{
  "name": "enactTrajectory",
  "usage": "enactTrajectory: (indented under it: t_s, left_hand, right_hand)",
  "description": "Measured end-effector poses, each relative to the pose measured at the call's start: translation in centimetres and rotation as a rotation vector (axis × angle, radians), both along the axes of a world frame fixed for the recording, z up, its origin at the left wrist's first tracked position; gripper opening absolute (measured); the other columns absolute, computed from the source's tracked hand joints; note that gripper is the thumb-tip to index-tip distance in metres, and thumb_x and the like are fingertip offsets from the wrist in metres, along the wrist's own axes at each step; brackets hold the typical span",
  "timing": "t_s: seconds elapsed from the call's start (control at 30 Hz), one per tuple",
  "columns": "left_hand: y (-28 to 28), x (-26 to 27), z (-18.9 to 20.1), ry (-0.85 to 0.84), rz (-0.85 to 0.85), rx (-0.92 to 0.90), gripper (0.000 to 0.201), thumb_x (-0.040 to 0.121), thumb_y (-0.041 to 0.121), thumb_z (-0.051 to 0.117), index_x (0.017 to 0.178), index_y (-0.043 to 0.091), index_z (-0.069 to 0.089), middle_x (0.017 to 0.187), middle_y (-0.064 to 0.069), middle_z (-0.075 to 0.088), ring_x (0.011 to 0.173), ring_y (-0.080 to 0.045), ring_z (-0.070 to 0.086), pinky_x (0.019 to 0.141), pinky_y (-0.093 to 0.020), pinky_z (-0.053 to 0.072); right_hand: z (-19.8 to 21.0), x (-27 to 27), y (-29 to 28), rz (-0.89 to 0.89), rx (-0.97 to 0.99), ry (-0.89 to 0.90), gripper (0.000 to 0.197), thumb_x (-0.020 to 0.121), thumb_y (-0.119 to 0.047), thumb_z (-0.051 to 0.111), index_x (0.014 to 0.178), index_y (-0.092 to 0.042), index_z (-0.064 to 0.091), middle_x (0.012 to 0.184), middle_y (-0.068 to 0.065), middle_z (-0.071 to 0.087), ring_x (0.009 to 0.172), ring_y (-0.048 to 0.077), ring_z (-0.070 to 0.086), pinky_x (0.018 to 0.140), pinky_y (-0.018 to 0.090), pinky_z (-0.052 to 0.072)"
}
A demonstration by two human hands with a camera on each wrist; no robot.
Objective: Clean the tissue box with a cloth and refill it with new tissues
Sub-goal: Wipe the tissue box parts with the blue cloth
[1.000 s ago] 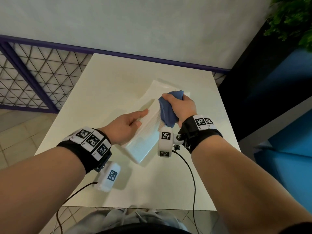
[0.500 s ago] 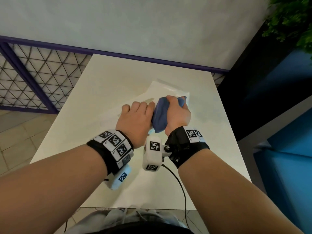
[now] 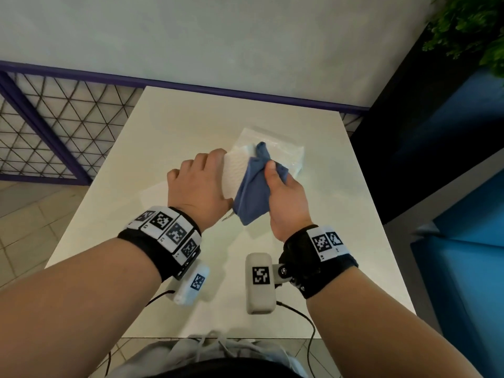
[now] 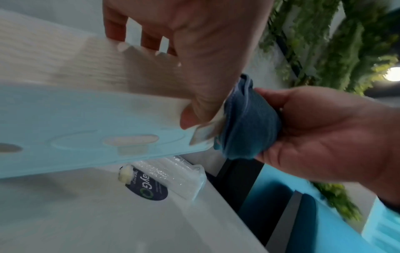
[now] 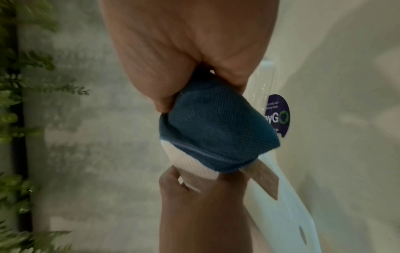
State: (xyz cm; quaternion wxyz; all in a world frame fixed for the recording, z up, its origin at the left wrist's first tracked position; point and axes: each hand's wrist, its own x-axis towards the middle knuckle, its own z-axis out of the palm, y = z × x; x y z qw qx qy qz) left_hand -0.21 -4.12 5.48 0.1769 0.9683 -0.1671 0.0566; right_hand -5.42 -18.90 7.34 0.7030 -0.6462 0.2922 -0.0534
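Observation:
The white ribbed tissue box is lifted off the table. My left hand grips its near end, fingers over the top and thumb under. In the left wrist view its pale blue underside faces the camera, tilted. My right hand grips the bunched blue cloth and presses it on the box's near right corner. Behind the box lies a clear-wrapped pack of new tissues with a dark round label.
The table's right edge drops to a dark gap and blue seating. A purple-framed mesh railing stands at the left, a pale wall behind. Green plants hang at the upper right.
My left hand has taken hold of the box and lifted it off the table, tilting it. My right hand with the cloth has slid to the box's near right corner.

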Motion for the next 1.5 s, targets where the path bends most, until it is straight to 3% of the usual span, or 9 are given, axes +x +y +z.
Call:
enactTrajectory:
  t_s: [0.17,0.33,0.43,0.63,0.87,1.07,1.23,1.33,1.5]
  left_hand:
    - [0.9,0.4,1.0,0.023,0.050,-0.192,0.069,0.068,0.022,0.068,0.127,0.028,0.033,0.120,-0.001,0.047,0.110,-0.029,0.046,0.076,-0.039,0.041]
    - [0.5,0.2,1.3,-0.007,0.047,-0.247,0.074,0.068,0.018,0.068,0.131,0.033,0.032,0.123,0.002,0.045,0.116,-0.026,0.044,0.071,-0.038,0.041]
    - [0.7,0.0,1.0,0.015,0.034,-0.359,0.076,0.067,0.018,0.069,0.130,0.037,0.030,0.124,0.002,0.045,0.115,-0.027,0.047,0.073,-0.038,0.045]
    - [2.1,-0.7,0.5,0.028,-0.003,-0.322,0.073,0.067,0.018,0.069,0.125,0.042,0.033,0.124,0.007,0.042,0.117,-0.020,0.045,0.071,-0.036,0.044]
    - [2.5,0.4,-0.7,-0.047,0.022,-0.423,0.066,0.071,0.021,0.070,0.128,0.032,0.038,0.124,-0.001,0.050,0.113,-0.026,0.049,0.078,-0.045,0.051]
    - [2.0,0.0,-0.1,0.020,0.002,-0.339,0.070,0.066,0.016,0.068,0.125,0.036,0.035,0.124,0.000,0.045,0.116,-0.026,0.045,0.077,-0.043,0.050]
    - [1.2,0.9,-0.9,-0.046,-0.023,-0.349,0.058,0.074,0.023,0.060,0.126,0.029,0.035,0.121,-0.003,0.047,0.111,-0.027,0.046,0.081,-0.046,0.051]
    - [1.3,1.0,-1.0,-0.047,-0.014,-0.426,0.063,0.074,0.020,0.067,0.128,0.029,0.035,0.124,-0.003,0.049,0.113,-0.028,0.048,0.079,-0.043,0.050]
    - [1.6,0.2,-0.4,-0.007,-0.047,-0.413,0.069,0.066,0.012,0.068,0.120,0.035,0.033,0.122,-0.003,0.047,0.115,-0.028,0.045,0.076,-0.041,0.048]
  right_hand:
    - [2.1,0.3,-2.3,-0.185,-0.009,-0.121,0.028,0.093,-0.052,0.045,0.097,-0.030,0.063,0.107,0.002,0.070,0.100,0.022,0.066,0.089,0.041,0.055]
    - [4.5,0.5,0.2,0.141,-0.311,-0.259,0.031,0.098,-0.040,0.042,0.120,-0.025,0.058,0.125,0.001,0.061,0.110,0.007,0.059,0.089,0.011,0.047]
    - [3.1,1.4,2.3,0.447,-0.764,-0.300,0.047,0.097,-0.041,0.041,0.143,-0.033,0.038,0.156,-0.003,0.030,0.147,0.018,0.019,0.119,0.044,0.020]
    - [2.8,3.2,-0.9,0.234,-0.465,-0.040,0.044,0.099,-0.044,0.037,0.142,-0.033,0.039,0.128,0.001,0.058,0.120,0.023,0.054,0.100,0.035,0.046]
    - [3.1,0.6,4.8,0.521,-0.726,-0.140,0.057,0.100,-0.044,0.032,0.151,-0.033,0.011,0.161,-0.010,0.000,0.149,0.015,-0.004,0.121,0.045,0.001]
    - [2.8,3.5,0.3,0.238,-0.502,-0.021,0.052,0.098,-0.044,0.036,0.148,-0.029,0.029,0.150,0.002,0.040,0.137,0.023,0.039,0.113,0.036,0.032]
    - [2.9,2.3,3.8,0.347,-0.683,-0.053,0.058,0.098,-0.047,0.032,0.151,-0.035,0.011,0.162,-0.008,0.001,0.149,0.018,-0.003,0.120,0.050,0.007]
    - [2.7,1.5,4.4,0.403,-0.731,-0.101,0.056,0.098,-0.046,0.034,0.150,-0.038,0.013,0.161,-0.011,0.000,0.149,0.017,-0.005,0.121,0.048,0.002]
    - [3.3,3.3,0.7,0.223,-0.531,-0.053,0.047,0.098,-0.044,0.038,0.144,-0.031,0.036,0.149,0.003,0.041,0.135,0.024,0.040,0.112,0.037,0.034]
